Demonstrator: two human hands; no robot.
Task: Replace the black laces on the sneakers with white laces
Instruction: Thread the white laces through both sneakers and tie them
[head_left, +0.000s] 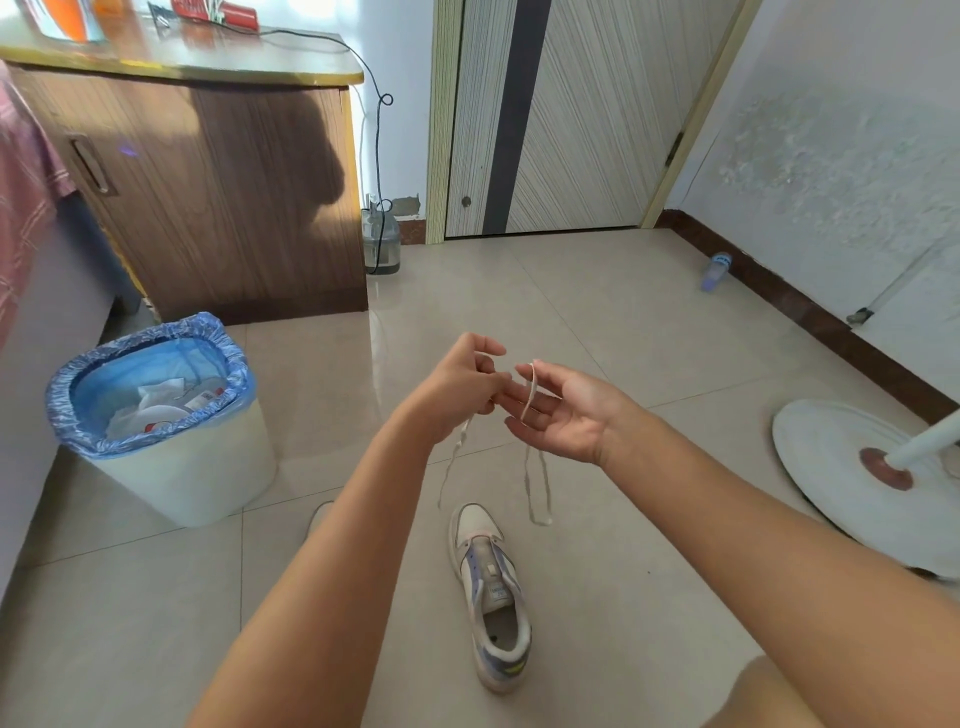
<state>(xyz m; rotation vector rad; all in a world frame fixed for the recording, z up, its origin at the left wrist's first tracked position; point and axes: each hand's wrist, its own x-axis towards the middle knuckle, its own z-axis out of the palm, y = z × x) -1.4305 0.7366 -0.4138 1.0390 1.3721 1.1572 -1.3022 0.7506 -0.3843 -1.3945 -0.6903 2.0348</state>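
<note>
One white shoelace (531, 395), held in mid-air above the floor between both hands. Its upper part lies draped across the fingers (524, 402) of the right hand (563, 413), which is palm-up with fingers loosely spread, supporting rather than squeezing. A loop of the lace hangs below this hand, its lowest bend just above and right of the sneaker toe. The left hand (460, 392) has thumb and fingertips pressed together on the lace beside the right fingertips; a free end trails down from under this hand.

One sneaker (491, 592), white with blue-lilac panels and a yellow mark at the heel, lying on the tiled floor (623, 322) between the forearms, toe pointing away. No lace is visible in its eyelets. A pale object (318, 514) peeks out beside the left forearm, possibly the toe of a second shoe; cannot tell.

One white waste bin (171, 441) with blue liner, holding paper waste, at left.

One wooden cabinet (223, 197) behind the bin, cable hanging off its top.

One striped door (561, 119), closed, straight ahead.

One round white fan base (857, 478) at right, near the wall.

One blue slipper (716, 270) by the skirting.
</note>
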